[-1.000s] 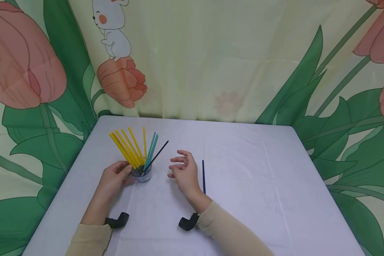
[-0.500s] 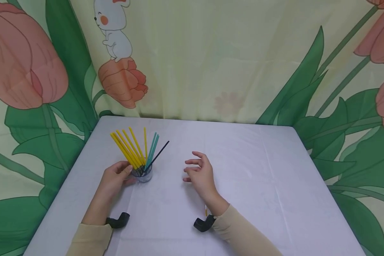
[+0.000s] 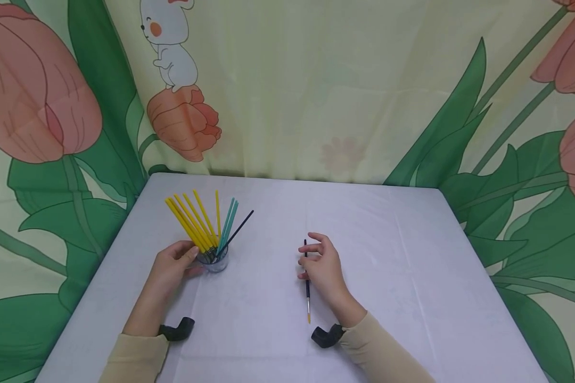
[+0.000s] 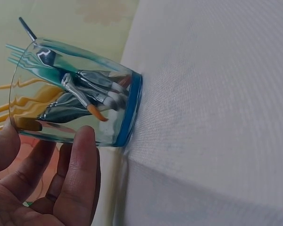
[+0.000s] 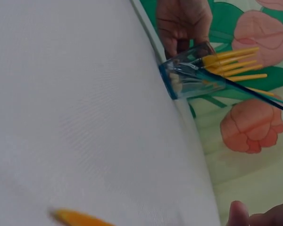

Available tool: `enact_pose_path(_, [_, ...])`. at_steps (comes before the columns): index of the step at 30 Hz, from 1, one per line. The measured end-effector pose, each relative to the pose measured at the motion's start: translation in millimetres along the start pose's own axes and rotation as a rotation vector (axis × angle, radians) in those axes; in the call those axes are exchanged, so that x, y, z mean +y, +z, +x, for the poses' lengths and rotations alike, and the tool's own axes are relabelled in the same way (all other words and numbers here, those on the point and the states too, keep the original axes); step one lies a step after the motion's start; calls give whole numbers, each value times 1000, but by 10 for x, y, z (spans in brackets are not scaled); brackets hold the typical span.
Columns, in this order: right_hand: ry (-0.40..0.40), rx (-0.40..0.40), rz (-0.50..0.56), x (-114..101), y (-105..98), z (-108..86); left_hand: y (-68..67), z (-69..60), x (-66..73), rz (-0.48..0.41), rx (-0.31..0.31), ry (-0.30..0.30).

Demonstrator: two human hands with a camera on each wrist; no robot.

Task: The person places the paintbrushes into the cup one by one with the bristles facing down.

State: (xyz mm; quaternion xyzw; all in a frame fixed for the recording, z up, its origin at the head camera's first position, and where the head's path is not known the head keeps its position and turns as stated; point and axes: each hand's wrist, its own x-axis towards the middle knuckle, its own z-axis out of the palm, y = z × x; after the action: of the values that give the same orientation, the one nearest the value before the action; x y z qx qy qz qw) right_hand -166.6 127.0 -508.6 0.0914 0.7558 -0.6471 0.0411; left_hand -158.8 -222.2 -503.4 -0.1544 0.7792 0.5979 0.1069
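Observation:
A clear glass cup (image 4: pixel 111 134) with a blue base stands upright on the table at the left. In it lean several yellow-handled paintbrushes (image 3: pixel 187 223), teal-handled ones (image 3: pixel 227 223) and one dark-handled brush (image 3: pixel 239 227), bristles down. My left hand (image 3: pixel 172 266) holds the cup's side between thumb and fingers. Another dark paintbrush (image 3: pixel 308 292) lies on the cloth, its orange bristles toward me. Over its handle hovers my right hand (image 3: pixel 323 268), fingers loosely bent with nothing in them. In the right wrist view the brush's bristles (image 5: pixel 80 217) show at the bottom.
A white cloth covers the table (image 3: pixel 388 255). Behind it hangs a curtain (image 3: pixel 287 106) printed with tulips and a rabbit. A black wrist mount (image 3: pixel 177 330) sits at the left cuff, another mount (image 3: pixel 327 336) at the right cuff.
My right hand has moved rightward from near the cup to above the lying paintbrush, staying unfilled. The left hand and the cup have stayed in place.

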Motion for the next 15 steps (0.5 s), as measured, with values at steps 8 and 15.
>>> enact_pose_path(8, [35,27,-112,92,-148,-5,-2,19,-15,4,4,-4])
enact_pose_path(15, [57,40,-210,76,-188,-26,-2,19,-16,-6,3,-9])
